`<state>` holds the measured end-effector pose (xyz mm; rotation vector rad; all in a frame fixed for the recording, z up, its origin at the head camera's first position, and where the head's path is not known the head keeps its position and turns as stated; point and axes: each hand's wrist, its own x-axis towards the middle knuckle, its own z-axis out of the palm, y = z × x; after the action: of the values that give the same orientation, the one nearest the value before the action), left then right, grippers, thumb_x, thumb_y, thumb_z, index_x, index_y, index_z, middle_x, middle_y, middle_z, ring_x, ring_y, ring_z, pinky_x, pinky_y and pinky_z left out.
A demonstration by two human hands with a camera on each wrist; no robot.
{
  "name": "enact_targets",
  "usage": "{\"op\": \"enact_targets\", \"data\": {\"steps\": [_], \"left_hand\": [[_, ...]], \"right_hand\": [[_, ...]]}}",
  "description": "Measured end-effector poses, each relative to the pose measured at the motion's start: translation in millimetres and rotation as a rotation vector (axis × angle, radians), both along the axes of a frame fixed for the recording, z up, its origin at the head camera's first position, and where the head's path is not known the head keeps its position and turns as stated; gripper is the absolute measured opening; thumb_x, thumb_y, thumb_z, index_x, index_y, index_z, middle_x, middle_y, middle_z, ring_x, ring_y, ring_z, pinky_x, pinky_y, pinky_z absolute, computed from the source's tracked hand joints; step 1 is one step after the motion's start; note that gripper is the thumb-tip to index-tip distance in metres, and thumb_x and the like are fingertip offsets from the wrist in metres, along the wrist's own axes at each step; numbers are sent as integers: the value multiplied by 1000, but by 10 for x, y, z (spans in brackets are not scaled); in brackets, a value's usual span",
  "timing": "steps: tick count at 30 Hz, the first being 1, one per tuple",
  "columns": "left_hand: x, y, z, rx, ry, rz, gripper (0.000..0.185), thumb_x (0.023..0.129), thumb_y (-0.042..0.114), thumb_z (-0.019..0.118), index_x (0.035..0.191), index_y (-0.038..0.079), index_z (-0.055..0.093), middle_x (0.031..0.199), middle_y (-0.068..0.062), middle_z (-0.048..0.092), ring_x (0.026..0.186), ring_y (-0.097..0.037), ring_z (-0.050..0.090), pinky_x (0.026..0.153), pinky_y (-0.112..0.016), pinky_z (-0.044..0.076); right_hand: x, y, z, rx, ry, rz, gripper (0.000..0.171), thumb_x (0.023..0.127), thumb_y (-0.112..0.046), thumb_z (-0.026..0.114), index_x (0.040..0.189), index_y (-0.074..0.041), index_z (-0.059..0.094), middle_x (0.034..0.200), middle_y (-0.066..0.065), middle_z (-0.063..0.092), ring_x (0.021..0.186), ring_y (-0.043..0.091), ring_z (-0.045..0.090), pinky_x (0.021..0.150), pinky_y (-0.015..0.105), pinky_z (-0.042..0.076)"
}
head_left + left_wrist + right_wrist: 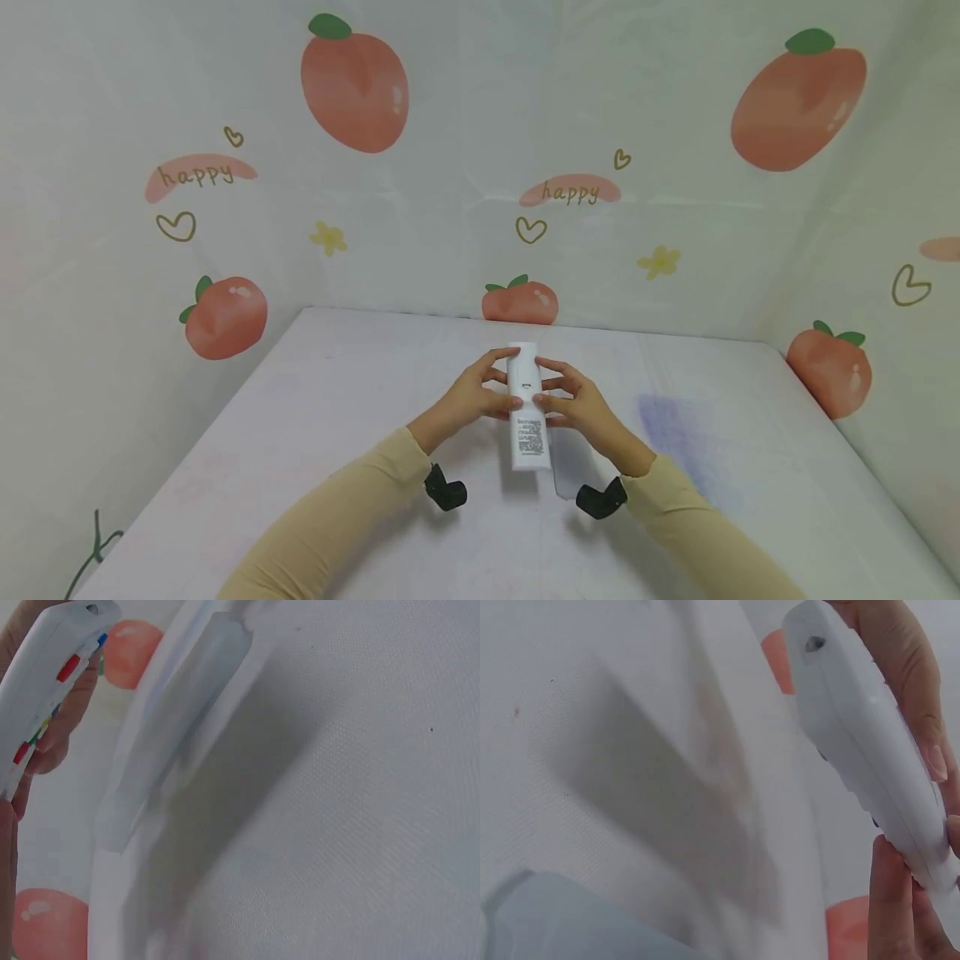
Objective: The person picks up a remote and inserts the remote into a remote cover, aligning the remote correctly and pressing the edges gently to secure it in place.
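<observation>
- Peach-print wallpaper [352, 83] wraps the corner around my white table [300, 417], with "happy" lettering and small hearts between the fruits.
- My left hand [468, 398] has its fingers [501, 357] curled round the left edge of a white remote control [527, 408], held above the table near its middle.
- From the left wrist view, the remote's coloured buttons face downward, away from me.
- My right hand [577, 404] grips the right edge, fingers [551, 364] clamped on it, thumb pressing the back with its printed label.
- Pale blue staining [667, 421] marks the table to the right.
</observation>
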<state>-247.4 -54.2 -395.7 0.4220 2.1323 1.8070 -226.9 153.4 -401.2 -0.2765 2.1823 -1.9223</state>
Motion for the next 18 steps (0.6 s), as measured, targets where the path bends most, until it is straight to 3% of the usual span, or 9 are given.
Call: {"op": "enact_targets", "data": {"steps": [12,18], "left_hand": [[-53,7,-90,13,-69,56,71,82,6,77,142,26,45,120,-16,58,95,-21,64,80,-38,58],[-39,25,-101,67,-160,84,67,84,5,74,142,24,47,116,-18,65,96,-22,65,85,-40,56]], "right_hand": [[22,4,-53,-45,-54,40,67,88,-6,68,148,-15,38,124,18,51,97,19,62,85,45,56],[25,-8,-90,-50,-79,48,68,88,-5,66,149,-15,36,121,17,52,98,19,60,86,45,56]]}}
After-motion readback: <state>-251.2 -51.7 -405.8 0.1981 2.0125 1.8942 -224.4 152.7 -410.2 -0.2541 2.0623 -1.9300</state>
